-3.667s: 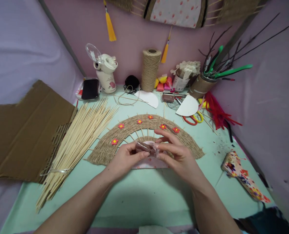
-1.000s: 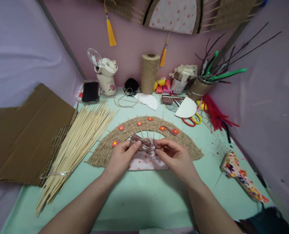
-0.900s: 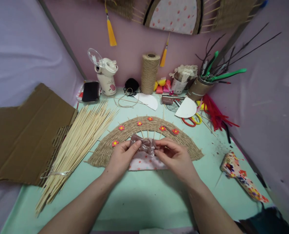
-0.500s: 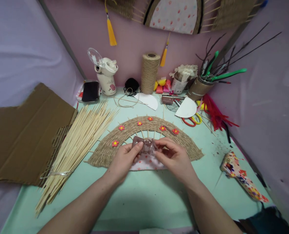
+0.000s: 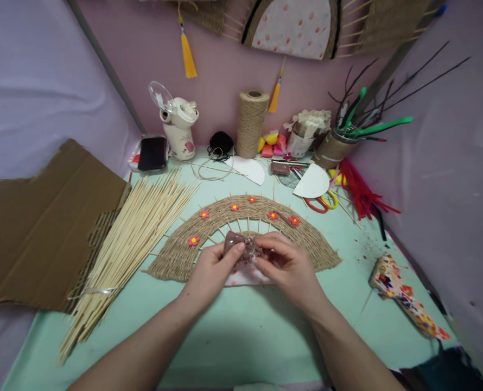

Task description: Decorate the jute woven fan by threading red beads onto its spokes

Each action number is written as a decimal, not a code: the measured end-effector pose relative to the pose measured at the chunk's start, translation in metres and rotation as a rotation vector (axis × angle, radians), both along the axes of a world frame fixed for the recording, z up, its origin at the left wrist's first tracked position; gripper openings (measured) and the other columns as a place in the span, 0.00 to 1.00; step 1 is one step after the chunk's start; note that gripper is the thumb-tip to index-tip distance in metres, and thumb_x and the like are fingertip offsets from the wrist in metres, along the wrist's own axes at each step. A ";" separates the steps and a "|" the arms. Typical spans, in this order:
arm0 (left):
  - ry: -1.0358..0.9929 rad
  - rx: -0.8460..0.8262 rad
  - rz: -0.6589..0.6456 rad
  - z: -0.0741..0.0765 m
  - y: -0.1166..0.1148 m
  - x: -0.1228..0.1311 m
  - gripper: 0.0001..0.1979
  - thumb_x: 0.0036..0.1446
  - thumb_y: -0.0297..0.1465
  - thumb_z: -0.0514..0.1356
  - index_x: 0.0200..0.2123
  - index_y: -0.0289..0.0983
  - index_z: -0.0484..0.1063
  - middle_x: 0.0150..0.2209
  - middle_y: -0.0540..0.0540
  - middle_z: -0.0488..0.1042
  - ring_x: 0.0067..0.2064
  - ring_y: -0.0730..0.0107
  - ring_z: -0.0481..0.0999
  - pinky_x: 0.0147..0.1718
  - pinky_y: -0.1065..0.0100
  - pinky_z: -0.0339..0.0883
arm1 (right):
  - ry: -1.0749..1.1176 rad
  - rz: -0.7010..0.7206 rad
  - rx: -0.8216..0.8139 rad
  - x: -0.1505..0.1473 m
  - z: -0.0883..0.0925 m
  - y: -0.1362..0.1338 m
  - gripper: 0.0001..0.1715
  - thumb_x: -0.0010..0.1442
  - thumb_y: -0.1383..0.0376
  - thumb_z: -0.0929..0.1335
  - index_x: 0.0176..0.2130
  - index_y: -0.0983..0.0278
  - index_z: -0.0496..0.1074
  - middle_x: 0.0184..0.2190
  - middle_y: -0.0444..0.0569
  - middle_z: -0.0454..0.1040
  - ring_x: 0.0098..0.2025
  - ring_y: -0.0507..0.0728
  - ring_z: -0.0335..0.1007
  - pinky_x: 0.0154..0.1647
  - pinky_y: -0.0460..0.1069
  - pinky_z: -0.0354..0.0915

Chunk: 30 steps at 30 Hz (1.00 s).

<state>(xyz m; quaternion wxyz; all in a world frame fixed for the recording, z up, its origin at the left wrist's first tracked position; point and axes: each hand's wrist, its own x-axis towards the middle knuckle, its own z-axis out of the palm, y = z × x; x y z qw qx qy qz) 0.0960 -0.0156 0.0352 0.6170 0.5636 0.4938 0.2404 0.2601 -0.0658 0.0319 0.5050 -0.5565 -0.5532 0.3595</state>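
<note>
A brown lump of modelling clay in clear plastic wrap (image 5: 234, 242) is held up between my two hands. My left hand (image 5: 214, 264) grips its left side, thumb on top. With thumb and fingertips, my right hand (image 5: 285, 257) pinches the crumpled right end of the wrap. Beneath them lies a fan-shaped weaving of twine on sticks (image 5: 172, 259), with several red flowers with yellow centres on its band. A thin brown strip (image 5: 284, 219) rests on the band's right side. Part of the dotted fabric half-circle (image 5: 247, 276) at its base is hidden by my hands.
Bundled wooden sticks (image 5: 119, 255) and torn cardboard (image 5: 50, 233) lie left. At the back stand a twine spool (image 5: 252, 124), a white jug-like pot (image 5: 179, 130) and a holder with green-handled tools (image 5: 334, 147). Scissors (image 5: 317, 205) and a flower-patterned glue gun (image 5: 404, 296) are right.
The wrap between my hands has been bunched tighter, and the clay's left end now tilts upward. My hands have stayed over the fan, drawn slightly closer together.
</note>
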 end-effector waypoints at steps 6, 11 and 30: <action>0.019 0.052 -0.047 0.001 -0.003 0.002 0.20 0.52 0.46 0.58 0.21 0.36 0.69 0.20 0.51 0.64 0.25 0.71 0.60 0.25 0.71 0.53 | -0.061 -0.013 -0.019 -0.002 -0.005 0.000 0.06 0.51 0.72 0.67 0.30 0.62 0.72 0.32 0.46 0.68 0.32 0.52 0.65 0.29 0.46 0.60; 0.055 0.093 -0.043 0.000 -0.001 0.000 0.19 0.54 0.45 0.57 0.22 0.36 0.69 0.21 0.51 0.65 0.26 0.71 0.62 0.26 0.71 0.54 | 0.001 0.050 -0.078 -0.001 -0.004 0.000 0.05 0.54 0.69 0.67 0.33 0.61 0.73 0.35 0.46 0.67 0.33 0.51 0.64 0.30 0.46 0.61; 0.538 0.500 -0.362 0.008 0.002 -0.004 0.14 0.58 0.41 0.58 0.36 0.40 0.79 0.34 0.43 0.76 0.39 0.58 0.73 0.38 0.63 0.62 | 0.756 -0.057 -0.311 0.028 0.007 0.006 0.12 0.45 0.61 0.76 0.28 0.63 0.73 0.27 0.42 0.68 0.26 0.47 0.58 0.27 0.43 0.58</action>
